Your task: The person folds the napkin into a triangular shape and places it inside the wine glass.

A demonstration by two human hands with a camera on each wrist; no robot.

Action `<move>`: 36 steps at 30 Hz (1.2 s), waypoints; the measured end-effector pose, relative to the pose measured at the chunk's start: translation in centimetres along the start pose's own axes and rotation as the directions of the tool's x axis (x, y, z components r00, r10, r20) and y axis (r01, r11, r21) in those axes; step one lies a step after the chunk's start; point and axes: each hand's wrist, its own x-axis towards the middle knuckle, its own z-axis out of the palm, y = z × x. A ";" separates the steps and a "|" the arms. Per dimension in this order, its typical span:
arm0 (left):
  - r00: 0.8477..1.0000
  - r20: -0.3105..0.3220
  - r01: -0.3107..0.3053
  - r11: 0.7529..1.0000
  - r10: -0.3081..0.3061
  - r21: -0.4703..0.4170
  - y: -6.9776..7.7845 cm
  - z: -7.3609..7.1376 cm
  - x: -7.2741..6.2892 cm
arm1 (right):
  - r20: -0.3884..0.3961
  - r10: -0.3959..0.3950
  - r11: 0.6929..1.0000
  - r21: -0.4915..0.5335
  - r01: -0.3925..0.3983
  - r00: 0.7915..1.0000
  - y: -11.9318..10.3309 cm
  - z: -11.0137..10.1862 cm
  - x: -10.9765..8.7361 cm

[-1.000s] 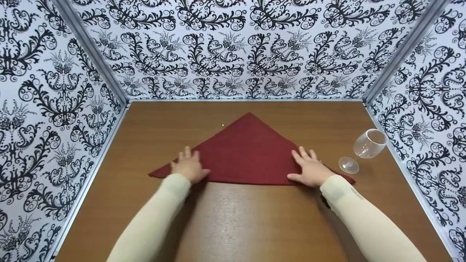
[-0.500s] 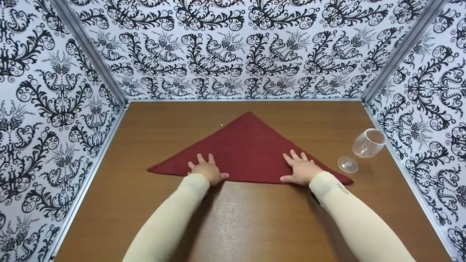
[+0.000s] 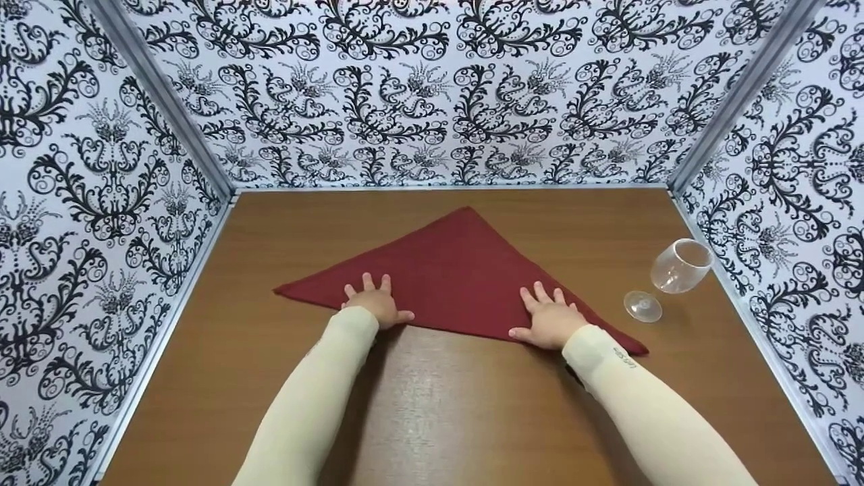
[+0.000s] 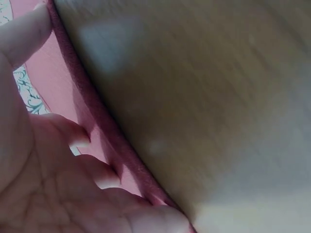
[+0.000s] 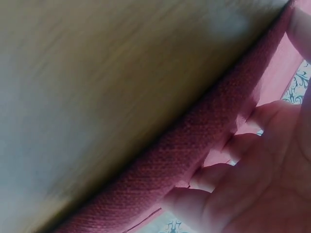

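A dark red cloth napkin point(image 3: 452, 270), folded into a triangle, lies flat with its peak toward the back wall. My left hand point(image 3: 374, 304) rests on its front part, left of the middle, fingers spread and thumb along the folded edge. On the right part of the cloth lies my right hand point(image 3: 552, 322), also with spread fingers. Both wrist views show fingertips pressing on the cloth near its long front edge: left fingers point(image 4: 73, 131) and right fingers point(image 5: 214, 177). Neither hand grips the napkin.
A clear stemmed glass point(image 3: 682, 266) stands on the wooden table point(image 3: 432, 412), right of the napkin's right corner. Patterned white-and-black walls point(image 3: 418, 101) enclose the table at the back and both sides.
The left hand first slid right along the napkin, then a little back and away. The napkin has turned slightly: its left corner moved away, its right corner nearer. The right hand shifted left.
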 end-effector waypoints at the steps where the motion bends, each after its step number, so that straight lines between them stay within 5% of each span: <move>1: 1.000 -0.002 0.003 1.000 -0.003 0.001 0.1 -0.2 -0.1 | 0.007 0.000 1.000 -0.001 0.000 1.000 -0.1 -0.2 0.0; 8: 0.985 -0.171 0.000 1.000 0.003 0.017 4.2 0.6 -1.2 | 0.010 -0.066 0.996 -0.052 0.067 0.998 -0.6 -2.6 0.8; 12: 0.994 -0.099 -0.055 0.998 0.053 -0.017 6.3 1.9 -1.8 | 0.089 -0.062 0.997 -0.043 0.066 0.994 -1.3 -3.3 1.9; 17: 0.997 -0.052 -0.051 0.998 0.049 -0.034 6.5 2.3 -1.9 | 0.143 -0.046 0.995 -0.080 0.058 0.989 -1.9 -3.2 2.4; 36: 0.994 -0.068 -0.078 0.997 0.080 0.025 6.4 1.7 0.7 | 0.090 -0.034 0.999 -0.038 0.037 0.995 -1.9 -2.6 2.1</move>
